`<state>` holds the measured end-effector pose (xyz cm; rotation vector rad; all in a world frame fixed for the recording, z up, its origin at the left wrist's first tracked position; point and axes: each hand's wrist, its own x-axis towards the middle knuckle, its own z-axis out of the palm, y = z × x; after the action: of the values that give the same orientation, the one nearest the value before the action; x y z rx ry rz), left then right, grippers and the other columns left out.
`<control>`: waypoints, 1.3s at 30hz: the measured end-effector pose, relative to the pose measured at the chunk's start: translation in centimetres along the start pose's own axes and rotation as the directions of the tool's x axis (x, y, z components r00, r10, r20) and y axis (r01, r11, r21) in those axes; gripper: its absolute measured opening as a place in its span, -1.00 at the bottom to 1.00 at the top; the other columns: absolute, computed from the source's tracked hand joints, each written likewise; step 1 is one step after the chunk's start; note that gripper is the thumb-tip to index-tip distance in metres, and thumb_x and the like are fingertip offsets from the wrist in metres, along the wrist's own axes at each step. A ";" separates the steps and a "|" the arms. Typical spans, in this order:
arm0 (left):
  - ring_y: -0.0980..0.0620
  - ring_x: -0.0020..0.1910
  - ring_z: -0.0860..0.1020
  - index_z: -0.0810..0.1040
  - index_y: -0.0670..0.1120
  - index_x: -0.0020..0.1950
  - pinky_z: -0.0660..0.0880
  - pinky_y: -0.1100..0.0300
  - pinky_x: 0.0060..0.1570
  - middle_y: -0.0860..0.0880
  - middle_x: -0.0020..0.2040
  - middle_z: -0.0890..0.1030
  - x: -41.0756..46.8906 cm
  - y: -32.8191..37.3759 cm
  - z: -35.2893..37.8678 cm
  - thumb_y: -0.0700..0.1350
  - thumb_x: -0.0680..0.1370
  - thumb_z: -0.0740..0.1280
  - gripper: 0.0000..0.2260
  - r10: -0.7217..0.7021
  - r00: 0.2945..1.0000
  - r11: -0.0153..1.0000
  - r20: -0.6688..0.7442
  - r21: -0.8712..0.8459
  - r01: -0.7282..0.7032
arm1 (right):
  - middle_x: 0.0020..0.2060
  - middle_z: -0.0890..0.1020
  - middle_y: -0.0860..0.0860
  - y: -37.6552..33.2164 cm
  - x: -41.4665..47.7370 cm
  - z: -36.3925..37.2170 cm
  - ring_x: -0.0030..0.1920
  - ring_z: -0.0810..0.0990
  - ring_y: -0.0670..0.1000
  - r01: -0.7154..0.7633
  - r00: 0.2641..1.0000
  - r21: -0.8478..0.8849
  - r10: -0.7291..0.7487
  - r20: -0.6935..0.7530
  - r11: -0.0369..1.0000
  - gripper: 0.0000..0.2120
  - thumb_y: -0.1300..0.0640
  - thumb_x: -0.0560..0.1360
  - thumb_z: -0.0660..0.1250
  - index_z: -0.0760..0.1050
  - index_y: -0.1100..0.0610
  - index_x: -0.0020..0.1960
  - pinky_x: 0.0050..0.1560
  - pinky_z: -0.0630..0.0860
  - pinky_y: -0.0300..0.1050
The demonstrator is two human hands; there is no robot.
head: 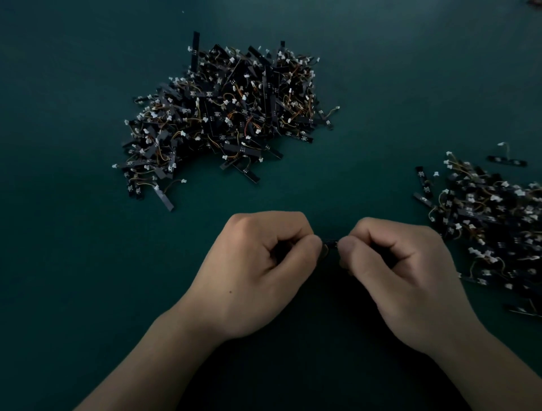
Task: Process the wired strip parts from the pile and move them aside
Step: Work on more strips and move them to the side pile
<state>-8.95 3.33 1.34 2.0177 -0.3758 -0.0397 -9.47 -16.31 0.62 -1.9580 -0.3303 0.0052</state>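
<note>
A big pile (223, 114) of black strip parts with thin wires and white connectors lies at the upper middle of the dark green table. A second, flatter heap (492, 226) of the same parts spreads along the right edge. Below the big pile, my left hand (258, 272) and my right hand (401, 275) meet fingertip to fingertip. Both pinch one small black strip part (330, 243), of which only a short dark piece shows between the thumbs. The rest of that part is hidden by my fingers.
The green table surface (73, 205) stretches to the left. A few single strips (506, 160) lie loose above the right heap, and one (164, 199) sticks out at the big pile's lower left. A reddish object (535, 2) peeks in at the top right corner.
</note>
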 end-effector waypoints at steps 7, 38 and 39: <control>-0.07 -0.37 0.50 0.54 -0.06 -0.26 0.41 -0.02 -0.38 -0.04 -0.36 0.53 -0.1 0.0 -0.1 -0.09 0.59 0.26 -0.77 0.006 1.000 1.000 0.028 0.000 -0.007 | -0.50 0.48 0.04 0.0 0.0 0.1 -0.51 0.43 0.02 0.010 1.000 -0.050 -0.010 -0.003 0.999 -0.62 -0.07 0.59 0.30 0.49 0.08 -0.35 -0.51 0.33 -0.11; -0.10 -0.24 0.57 0.54 -0.04 -0.25 0.49 -0.04 -0.26 -0.03 -0.24 0.60 0.0 0.1 -0.5 -0.14 0.55 0.28 -0.82 0.005 0.994 1.000 0.105 -0.031 -0.002 | -0.55 0.25 0.00 1.0 -0.1 -0.6 -0.52 0.29 0.04 0.181 0.971 -0.187 -0.145 0.193 0.965 -0.55 0.00 0.58 0.23 0.20 0.11 -0.42 -0.27 0.28 -0.29; -0.10 -0.24 0.57 0.54 -0.05 -0.25 0.49 -0.04 -0.25 -0.03 -0.25 0.60 0.0 0.1 -0.5 -0.16 0.55 0.28 -0.82 0.012 0.993 0.999 0.118 -0.036 -0.007 | -0.55 0.26 0.00 1.1 -0.1 -0.6 -0.51 0.30 0.05 0.189 0.967 -0.193 -0.149 0.205 0.963 -0.55 0.00 0.58 0.22 0.20 0.11 -0.42 -0.24 0.26 -0.34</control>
<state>-8.86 3.75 1.71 1.9833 -0.4566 -0.1595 -9.20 -17.30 -0.09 -2.1388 -0.6462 0.0463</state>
